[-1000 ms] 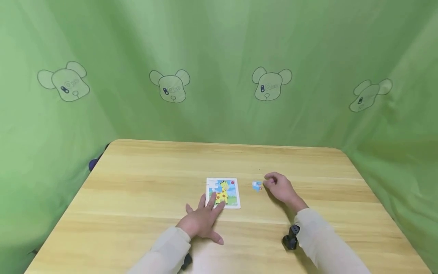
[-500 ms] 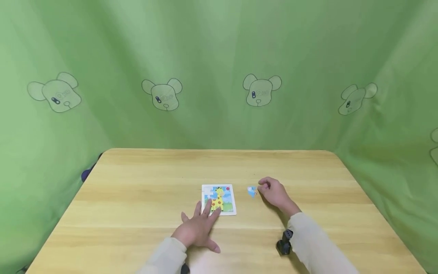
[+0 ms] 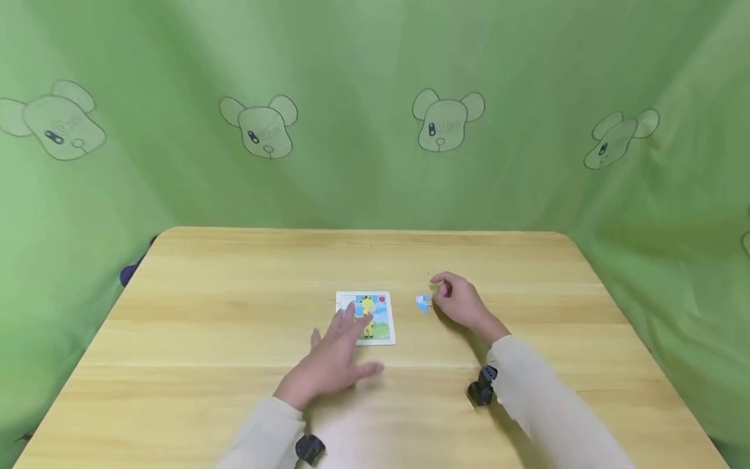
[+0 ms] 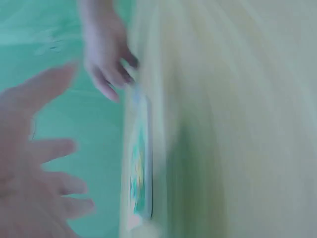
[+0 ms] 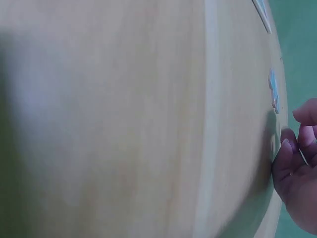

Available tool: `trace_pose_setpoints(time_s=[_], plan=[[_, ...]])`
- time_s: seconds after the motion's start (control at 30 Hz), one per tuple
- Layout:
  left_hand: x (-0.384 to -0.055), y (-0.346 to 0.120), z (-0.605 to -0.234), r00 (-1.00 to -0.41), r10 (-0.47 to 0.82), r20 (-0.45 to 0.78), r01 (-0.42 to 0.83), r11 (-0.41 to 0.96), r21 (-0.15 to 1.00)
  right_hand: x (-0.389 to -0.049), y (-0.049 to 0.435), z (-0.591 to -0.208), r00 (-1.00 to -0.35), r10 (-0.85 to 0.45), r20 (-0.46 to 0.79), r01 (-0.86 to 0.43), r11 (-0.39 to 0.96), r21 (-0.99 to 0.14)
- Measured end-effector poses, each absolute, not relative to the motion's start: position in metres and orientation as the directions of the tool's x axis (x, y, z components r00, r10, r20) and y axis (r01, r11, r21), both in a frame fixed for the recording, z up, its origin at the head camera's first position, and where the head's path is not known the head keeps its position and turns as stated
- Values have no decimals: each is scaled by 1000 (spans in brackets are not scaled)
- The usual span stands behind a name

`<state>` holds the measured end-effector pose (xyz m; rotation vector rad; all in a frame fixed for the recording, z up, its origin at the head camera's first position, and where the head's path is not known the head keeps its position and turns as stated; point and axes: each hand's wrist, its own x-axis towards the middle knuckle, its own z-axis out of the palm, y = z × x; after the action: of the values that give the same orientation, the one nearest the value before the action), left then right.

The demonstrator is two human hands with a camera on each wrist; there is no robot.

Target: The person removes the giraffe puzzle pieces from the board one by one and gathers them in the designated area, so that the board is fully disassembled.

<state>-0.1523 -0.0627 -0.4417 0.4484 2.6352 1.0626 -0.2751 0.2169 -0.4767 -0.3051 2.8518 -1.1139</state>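
A small white-framed jigsaw puzzle [image 3: 383, 331] with a yellow giraffe lies flat in the middle of the table. Its upper-left part shows white, with my left hand [image 3: 328, 361] reaching over its left side, fingers straight and spread. In the left wrist view that hand [image 4: 34, 158] appears raised, its thumb apart from the fingers, and the puzzle [image 4: 140, 173] is seen edge-on. To the puzzle's right lies a loose blue-and-white jigsaw piece [image 3: 422, 303]. My right hand [image 3: 463, 305] is just right of the piece, its fingers loosely curled with nothing visible in them.
The light wooden table [image 3: 234, 312] has rounded far corners. Behind and beside it hangs a green curtain [image 3: 351, 176] printed with bear heads. A dark blue object [image 3: 127, 273] shows past the left edge. Black wrist cameras [image 3: 482, 387] are strapped at both sleeves.
My left hand has lifted and slid forward over the puzzle, covering more of its left side. The right hand stays beside the loose piece. The head view has shifted.
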Motion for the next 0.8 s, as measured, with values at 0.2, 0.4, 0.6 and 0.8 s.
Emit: trace_pose_setpoints(time_s=[0.2, 0.4, 0.6, 0.8], plan=[[-141, -47, -456, -941, 321, -104, -212, -325, 922, -274, 209, -466, -973, -204, 112, -230, 781, -580], [-123, -36, -475, -927, 321, -193, -362, -634, 683, -268, 206, -458, -978, -176, 111, -208, 828, -520], [-112, -22, -468, -919, 341, -199, -377, -609, 698, -258, 210, -444, -988, -153, 8, -139, 875, -464], [-101, -7, -459, -911, 354, -214, -395, -593, 702, -248, 226, -432, -991, -131, 6, -118, 869, -480]])
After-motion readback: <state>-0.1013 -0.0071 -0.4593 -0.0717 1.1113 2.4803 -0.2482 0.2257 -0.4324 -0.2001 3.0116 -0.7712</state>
